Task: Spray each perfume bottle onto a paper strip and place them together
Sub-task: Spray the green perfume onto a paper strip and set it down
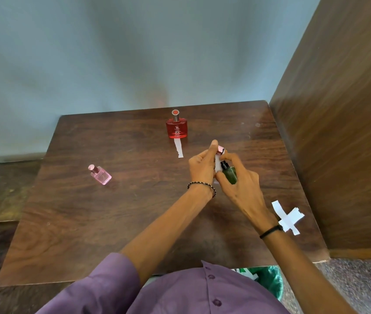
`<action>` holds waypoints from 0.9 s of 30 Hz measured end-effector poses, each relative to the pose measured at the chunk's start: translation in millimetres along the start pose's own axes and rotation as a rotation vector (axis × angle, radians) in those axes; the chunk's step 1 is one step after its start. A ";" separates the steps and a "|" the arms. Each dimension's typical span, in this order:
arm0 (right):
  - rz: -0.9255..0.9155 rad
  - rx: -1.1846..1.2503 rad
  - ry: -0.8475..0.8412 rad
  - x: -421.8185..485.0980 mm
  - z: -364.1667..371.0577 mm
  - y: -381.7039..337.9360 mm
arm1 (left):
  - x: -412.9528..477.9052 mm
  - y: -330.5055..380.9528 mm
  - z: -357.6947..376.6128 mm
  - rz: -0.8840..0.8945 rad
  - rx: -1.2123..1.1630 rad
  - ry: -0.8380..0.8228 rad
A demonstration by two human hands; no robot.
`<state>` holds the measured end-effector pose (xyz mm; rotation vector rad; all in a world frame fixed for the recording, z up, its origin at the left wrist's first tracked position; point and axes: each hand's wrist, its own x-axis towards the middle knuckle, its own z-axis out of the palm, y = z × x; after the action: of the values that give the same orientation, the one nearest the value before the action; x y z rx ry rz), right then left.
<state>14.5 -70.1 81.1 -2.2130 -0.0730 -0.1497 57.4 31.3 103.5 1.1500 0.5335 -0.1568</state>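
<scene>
My right hand grips a small dark green perfume bottle with a black sprayer, its nozzle turned toward a white paper strip. My left hand pinches that strip upright, and a small pink cap shows at its fingertips. A red perfume bottle stands at the back of the wooden table with a white strip lying at its foot. A pink perfume bottle stands alone at the left.
Several loose white paper strips lie crossed near the table's right edge. A wooden panel rises on the right and a grey wall behind. A green-lined bin sits below the table's front edge. A lower wooden surface adjoins at left.
</scene>
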 end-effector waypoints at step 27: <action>-0.006 0.040 -0.037 3.6 -4.0 -2.6 | 6.3 -3.2 0.5 -0.016 -0.014 -0.042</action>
<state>17.5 -71.7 86.1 -2.1763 -0.1023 -0.1091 61.8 30.5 98.0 1.1268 0.5061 -0.1903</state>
